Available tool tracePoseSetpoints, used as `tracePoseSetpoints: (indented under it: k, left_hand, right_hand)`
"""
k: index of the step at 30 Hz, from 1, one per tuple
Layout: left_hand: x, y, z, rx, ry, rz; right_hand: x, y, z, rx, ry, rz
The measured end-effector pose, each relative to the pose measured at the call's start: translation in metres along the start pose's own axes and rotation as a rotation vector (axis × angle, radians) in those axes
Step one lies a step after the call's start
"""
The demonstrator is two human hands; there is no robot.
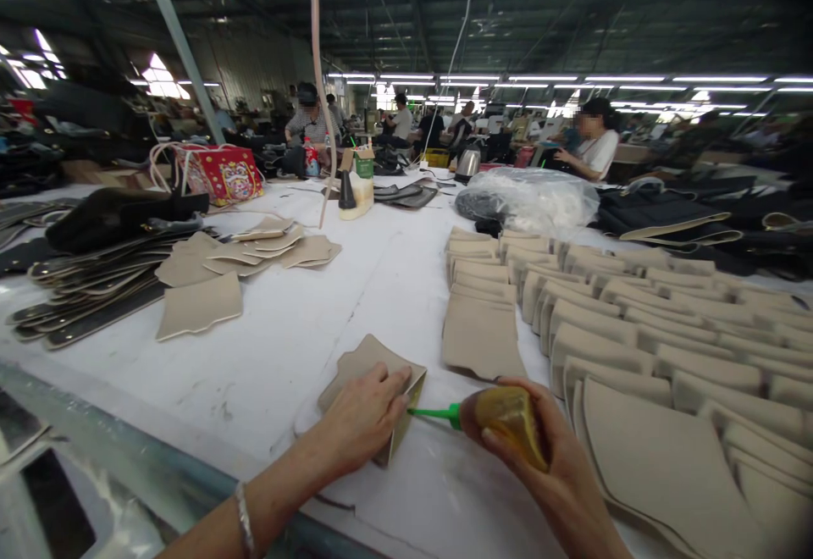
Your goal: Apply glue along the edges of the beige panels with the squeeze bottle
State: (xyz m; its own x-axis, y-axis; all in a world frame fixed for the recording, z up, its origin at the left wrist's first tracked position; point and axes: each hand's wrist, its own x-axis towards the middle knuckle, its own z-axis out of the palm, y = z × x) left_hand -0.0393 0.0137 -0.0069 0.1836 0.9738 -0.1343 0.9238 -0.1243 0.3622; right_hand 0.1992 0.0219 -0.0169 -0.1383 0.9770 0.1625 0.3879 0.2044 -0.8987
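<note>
My left hand [363,417] lies on a beige cut piece [363,362] on the white table [330,305], fingers curled down and pressing it. My right hand [539,457] is wrapped round an amber glue bottle [508,417]. The bottle's green nozzle [435,413] points left and touches the edge of the beige piece beside my left fingertips.
Rows of overlapping beige pieces [635,322] fill the table's right side, more loose ones [247,254] lie at centre left. Dark strips [95,288] are stacked far left. A red bag [222,174], a bottle [352,190] and a plastic bag [530,199] stand behind. People work in the background.
</note>
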Motion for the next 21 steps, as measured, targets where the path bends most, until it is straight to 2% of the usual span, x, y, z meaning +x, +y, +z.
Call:
tracePoseSetpoints:
  k: [3,7,9,15,21]
  left_hand:
    - [-0.001,0.002,-0.002,-0.001,-0.015,-0.010]
    - [-0.001,0.002,-0.003,0.002,-0.021,-0.016]
    - [-0.001,0.001,-0.003,-0.005,-0.016,-0.013]
    - [-0.001,0.000,-0.004,-0.026,-0.013,0.003]
    - [-0.001,0.002,-0.005,-0.019,-0.018,-0.005]
  right_hand:
    - [0.003,-0.001,0.000,0.007,0.074,0.023]
    - [-0.001,-0.006,0.003,0.088,-0.083,0.023]
    - [0.001,-0.006,0.002,0.083,-0.103,0.022]
    - [0.021,0.002,-0.004,-0.074,0.076,-0.062]
    - [0.021,0.003,-0.003,-0.114,0.126,-0.093]
